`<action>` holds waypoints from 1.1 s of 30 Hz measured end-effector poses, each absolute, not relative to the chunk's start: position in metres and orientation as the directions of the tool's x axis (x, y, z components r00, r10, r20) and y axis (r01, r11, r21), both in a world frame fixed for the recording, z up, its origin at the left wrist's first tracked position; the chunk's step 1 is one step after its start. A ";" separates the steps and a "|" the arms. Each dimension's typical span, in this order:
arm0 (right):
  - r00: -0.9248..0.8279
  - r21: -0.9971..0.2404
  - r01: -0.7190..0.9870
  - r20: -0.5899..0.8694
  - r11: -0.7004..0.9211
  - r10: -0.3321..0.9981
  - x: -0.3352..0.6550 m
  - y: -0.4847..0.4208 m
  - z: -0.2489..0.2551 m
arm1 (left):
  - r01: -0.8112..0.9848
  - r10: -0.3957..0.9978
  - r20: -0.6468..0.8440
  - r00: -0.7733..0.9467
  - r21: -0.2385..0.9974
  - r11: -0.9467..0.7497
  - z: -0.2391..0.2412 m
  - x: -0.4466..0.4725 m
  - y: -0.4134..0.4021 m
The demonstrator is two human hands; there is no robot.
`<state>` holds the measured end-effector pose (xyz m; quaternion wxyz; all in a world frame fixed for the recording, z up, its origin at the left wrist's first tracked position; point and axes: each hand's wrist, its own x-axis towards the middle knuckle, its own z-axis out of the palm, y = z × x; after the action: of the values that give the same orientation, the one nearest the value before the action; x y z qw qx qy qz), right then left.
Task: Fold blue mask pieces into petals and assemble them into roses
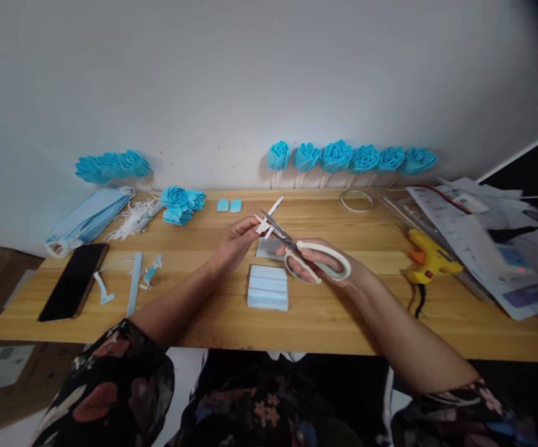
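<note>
My right hand [319, 261] is closed round the white handles of a pair of scissors [336, 261], whose blades point up and left and stand apart. Between finger and thumb, my left hand [236, 242] pinches some narrow white strips [265, 227] that lie at the blades. Whether the blades touch the strips I cannot tell. Below the hands, a stack of pale blue pleated squares [267, 288] rests on the wooden table. A flat grey-white piece [269, 248] lies just behind it, partly covered by my right hand. Two small blue cut petals [229, 205] lie farther back.
Blue flowers on sticks [336, 156] lean along the wall, with more flowers [180, 202] at left. Face masks [92, 214], white cords [136, 217], a phone [74, 282] and scraps [134, 282] occupy the left side. A yellow glue gun [429, 257], tape ring [356, 200] and papers [473, 230] are right.
</note>
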<state>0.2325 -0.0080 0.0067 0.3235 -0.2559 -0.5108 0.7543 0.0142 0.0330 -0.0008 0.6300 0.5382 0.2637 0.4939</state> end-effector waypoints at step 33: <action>-0.652 -0.928 -0.283 0.002 -0.241 0.759 0.226 -0.011 0.008 | -0.386 0.918 0.170 0.358 0.922 -0.020 0.001 0.011 0.035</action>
<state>0.2261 -0.0115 0.0084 0.3460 -0.2333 -0.5097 0.7524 0.0113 0.0346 0.0009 0.6490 0.5076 0.2620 0.5025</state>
